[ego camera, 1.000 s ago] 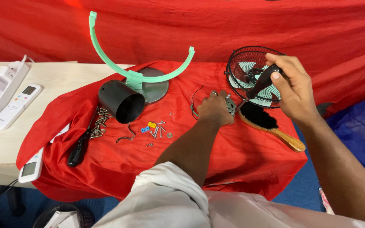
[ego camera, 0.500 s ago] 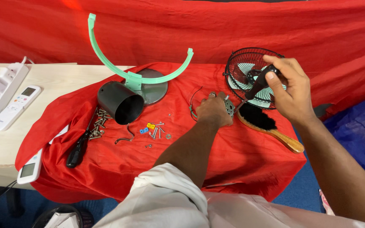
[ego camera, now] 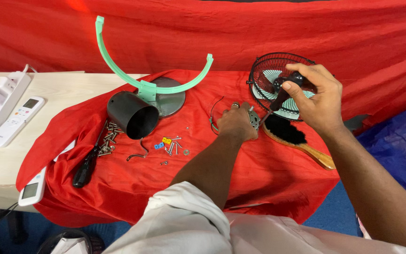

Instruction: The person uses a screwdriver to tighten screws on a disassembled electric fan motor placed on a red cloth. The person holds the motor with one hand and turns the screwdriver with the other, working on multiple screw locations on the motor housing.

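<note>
White rolled-up sleeve [ego camera: 184, 214], bare forearms

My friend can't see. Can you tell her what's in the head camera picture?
A person's right hand works a black-handled screwdriver into a small round metal part steadied by the left hand on a red cloth-covered table, beside a black wire fan cage and loose silver screws.

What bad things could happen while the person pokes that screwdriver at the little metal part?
The screwdriver tip sits right beside the left hand gripping the small metal part; if the right hand slips, it might jab those fingers. The loose screws lie scattered on the wrinkled red cloth and could roll off or get lost. The wooden brush lies just under the right wrist and may get knocked off.
</note>
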